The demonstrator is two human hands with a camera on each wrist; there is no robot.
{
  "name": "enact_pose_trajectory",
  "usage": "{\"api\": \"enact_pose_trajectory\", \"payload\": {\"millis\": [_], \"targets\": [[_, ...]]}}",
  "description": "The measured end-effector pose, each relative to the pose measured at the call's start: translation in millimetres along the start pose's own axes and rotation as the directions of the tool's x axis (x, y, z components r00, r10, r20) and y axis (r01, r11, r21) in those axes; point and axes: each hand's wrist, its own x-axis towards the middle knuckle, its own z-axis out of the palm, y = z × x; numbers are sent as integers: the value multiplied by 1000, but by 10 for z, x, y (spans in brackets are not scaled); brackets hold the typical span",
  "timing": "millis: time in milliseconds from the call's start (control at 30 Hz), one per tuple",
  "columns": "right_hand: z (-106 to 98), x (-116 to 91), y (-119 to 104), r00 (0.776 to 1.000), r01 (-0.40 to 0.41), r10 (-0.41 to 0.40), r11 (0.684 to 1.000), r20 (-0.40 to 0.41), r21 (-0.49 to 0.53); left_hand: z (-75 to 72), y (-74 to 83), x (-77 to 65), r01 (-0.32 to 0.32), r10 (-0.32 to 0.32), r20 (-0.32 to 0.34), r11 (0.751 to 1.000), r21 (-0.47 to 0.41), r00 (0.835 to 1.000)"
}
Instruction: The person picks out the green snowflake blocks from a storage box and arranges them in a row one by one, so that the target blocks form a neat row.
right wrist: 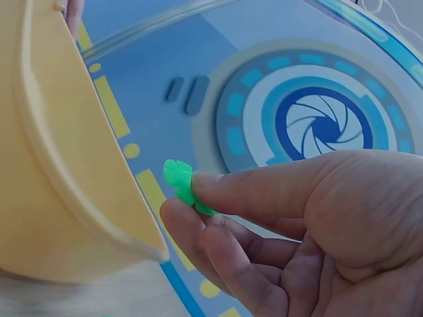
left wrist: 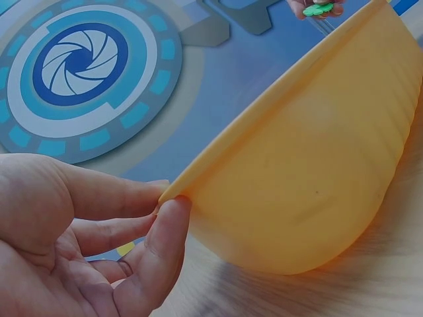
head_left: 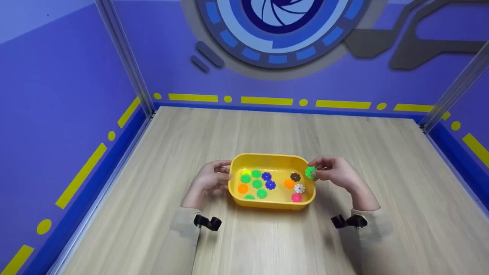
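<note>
While L grip pinches ylw tub, R grip pinching grn disc, other discs inside

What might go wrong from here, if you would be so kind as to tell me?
The green piece might slip, since the right hand pinches just part of it, near the tub. The left hand pinches the tub at one end, so a tug might tip it and slide the discs inside together.

Downward head and close wrist views share tub.
</note>
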Motion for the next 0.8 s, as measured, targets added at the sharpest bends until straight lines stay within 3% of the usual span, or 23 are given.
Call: {"api": "enact_pose_trajectory", "payload": {"millis": [500,800], "targets": [[-232,-67,93,998,-38,39,999,-44,16,-8,-16,4,-32,32,16,999,4,999],[-412,-135,198,996,-4,7,999,-87,38,-9,-12,-1,-29,29,15,1000,4,999]]}}
